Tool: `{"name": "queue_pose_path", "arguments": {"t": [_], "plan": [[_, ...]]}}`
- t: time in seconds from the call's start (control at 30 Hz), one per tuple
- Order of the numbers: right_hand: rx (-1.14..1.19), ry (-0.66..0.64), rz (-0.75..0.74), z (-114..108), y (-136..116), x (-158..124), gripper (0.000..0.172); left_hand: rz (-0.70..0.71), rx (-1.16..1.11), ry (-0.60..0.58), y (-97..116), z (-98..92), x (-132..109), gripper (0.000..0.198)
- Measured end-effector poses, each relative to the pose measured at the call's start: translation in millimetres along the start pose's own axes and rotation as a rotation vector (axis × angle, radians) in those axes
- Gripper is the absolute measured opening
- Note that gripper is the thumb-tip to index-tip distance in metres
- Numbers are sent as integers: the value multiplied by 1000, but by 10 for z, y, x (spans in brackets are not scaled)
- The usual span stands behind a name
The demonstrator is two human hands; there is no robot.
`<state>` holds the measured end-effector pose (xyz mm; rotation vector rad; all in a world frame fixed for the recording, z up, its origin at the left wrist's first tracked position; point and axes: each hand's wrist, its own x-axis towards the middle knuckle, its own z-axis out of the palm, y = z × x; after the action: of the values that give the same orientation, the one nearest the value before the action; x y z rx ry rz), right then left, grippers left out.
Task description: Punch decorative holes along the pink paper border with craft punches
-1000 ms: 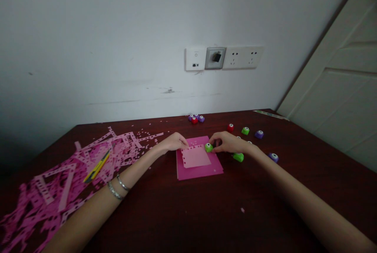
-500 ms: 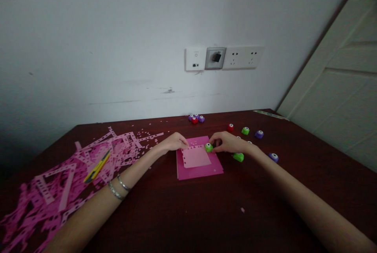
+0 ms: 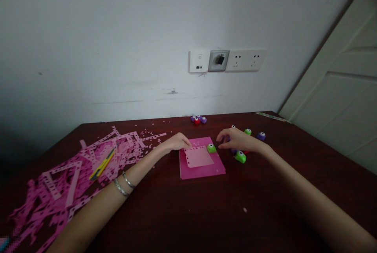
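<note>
My left hand [image 3: 178, 142] pinches the upper left corner of a light pink paper sheet [image 3: 200, 158], which has small holes along its top and left edges. This sheet lies on larger bright pink paper [image 3: 203, 172]. At its upper right corner sits a green craft punch [image 3: 211, 148], with no hand on it. To the right of that punch, my right hand [image 3: 235, 140] hovers with fingers curved and apart. Something purple shows between them, seemingly behind the hand. Another green punch [image 3: 240, 157] lies just below the right hand, with other punches partly hidden.
Pink paper strips [image 3: 70, 182] heap on the left, with a yellow utility knife [image 3: 102, 164] on top. A red punch [image 3: 196, 121] stands among purple ones near the wall. Farther right are a green punch [image 3: 247, 131] and a purple punch [image 3: 261, 136]. Wall sockets [image 3: 246, 60] are above.
My right hand has let go of the green punch and moved right, its fingers spreading. That punch stays at the sheet's corner. My left hand keeps its pinch, and the view has shifted slightly.
</note>
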<state>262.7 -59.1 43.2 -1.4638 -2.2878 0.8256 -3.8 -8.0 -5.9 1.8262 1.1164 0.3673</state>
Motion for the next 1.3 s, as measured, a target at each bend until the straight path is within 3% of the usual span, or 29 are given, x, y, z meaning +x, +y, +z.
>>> {"name": "queue_pose_path", "arguments": {"t": [0.17, 0.3, 0.47, 0.63, 1.0, 1.3], "plan": [[183, -59, 195, 150, -147, -240, 20, -54, 26, -97, 78, -49, -75, 21], [259, -143, 251, 442, -211, -386, 18, -91, 79, -169, 158, -48, -143, 20], [219, -104, 249, 645, -209, -362, 9, -73, 156, -165, 220, 38, -182, 21], [232, -78, 270, 668, -224, -336, 8, 0, 197, -169, 184, 91, -150, 19], [536, -119, 398, 647, -206, -284, 29, -173, -16, -154, 137, 8, -123, 24], [593, -134, 405, 665, -254, -300, 25, -200, -130, -182, 141, 48, -120, 21]]}}
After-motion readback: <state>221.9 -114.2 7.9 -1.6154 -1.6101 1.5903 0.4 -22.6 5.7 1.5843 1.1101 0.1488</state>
